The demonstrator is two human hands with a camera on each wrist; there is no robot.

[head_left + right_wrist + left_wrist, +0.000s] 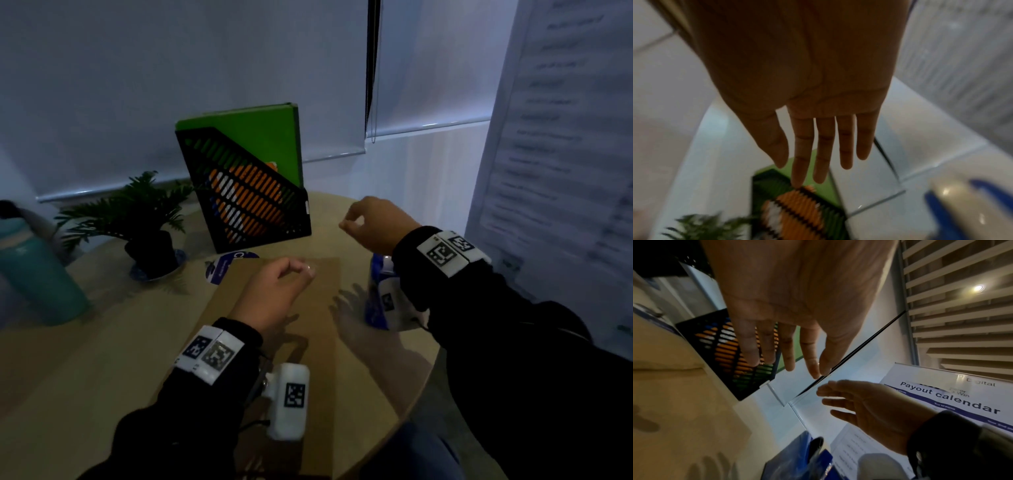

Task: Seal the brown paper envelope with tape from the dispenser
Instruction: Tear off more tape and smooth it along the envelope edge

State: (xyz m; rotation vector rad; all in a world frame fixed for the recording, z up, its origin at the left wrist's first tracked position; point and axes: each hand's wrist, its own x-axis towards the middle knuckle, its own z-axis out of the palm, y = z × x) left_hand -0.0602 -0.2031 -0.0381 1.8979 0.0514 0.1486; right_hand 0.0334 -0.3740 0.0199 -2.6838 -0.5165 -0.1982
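Note:
The brown paper envelope [318, 349] lies flat on the round wooden table [85, 370], and its edge shows in the left wrist view [684, 402]. My left hand [301, 270] hovers above its far end. Thumb and index finger meet on a small shiny bit [819, 365] that looks like clear tape. My right hand [349, 224] is raised over the table beyond the envelope's far right corner. Its fingers [818, 154] hang straight and hold nothing. The blue tape dispenser [373, 301] stands right of the envelope, partly hidden by my right wrist; it also shows as the dispenser [953, 211].
A black slotted file holder [246, 198] with a green folder stands at the back. Left of it are a small potted plant [144, 219] and a teal bottle [34, 270]. A round blue-and-white label [222, 267] lies by the envelope. A printed banner [565, 171] stands at the right.

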